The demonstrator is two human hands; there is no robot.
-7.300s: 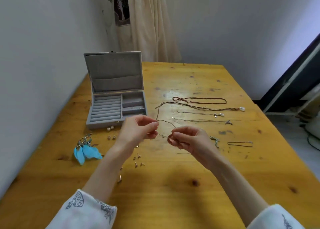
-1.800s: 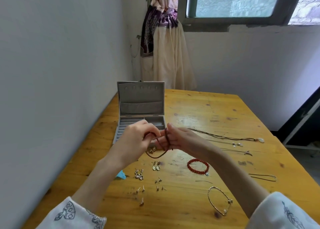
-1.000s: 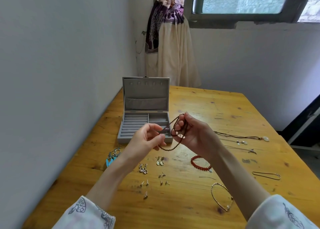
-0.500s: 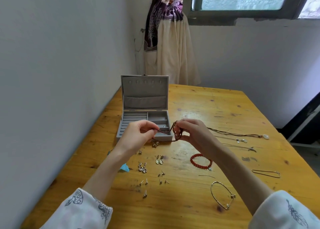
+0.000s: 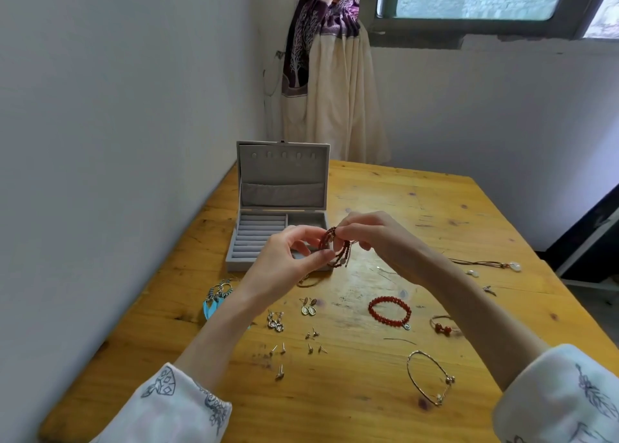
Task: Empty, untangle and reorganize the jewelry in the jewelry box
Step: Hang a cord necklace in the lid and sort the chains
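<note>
Fig. L→R, seen from my remote station. Feather earrings [image 5: 216,297]: on the desk [image 5: 385,188], down and to the left of the left hand [image 5: 288,258], parked clear of the work area. Jewelry box [image 5: 276,228]: lid upright, compartments look empty as far as I can see, standing just behind the left hand, prob. kept within reach for refilling. Left hand: raised above the desk, thumb and fingers curled, pinching one side of the dark beaded strand [image 5: 335,246]. The strand is looped several times and hangs between both hands in front of the box; held in the air, I judge, so the loops hang free for untangling. Right hand [image 5: 371,236]: fingertips pinch the strand's top loop. Stud earrings [image 5: 294,347]: scattered below the hands, w/ drop pairs beside them. Red bead bracelet [image 5: 389,310]: flat under the right wrist. Thin bangle [image 5: 430,377]: nearer me, under the right forearm. Cord necklaces [image 5: 485,263]: laid out straight, right of the right hand, apart from each other, seemingly to stop re-tangling.
</note>
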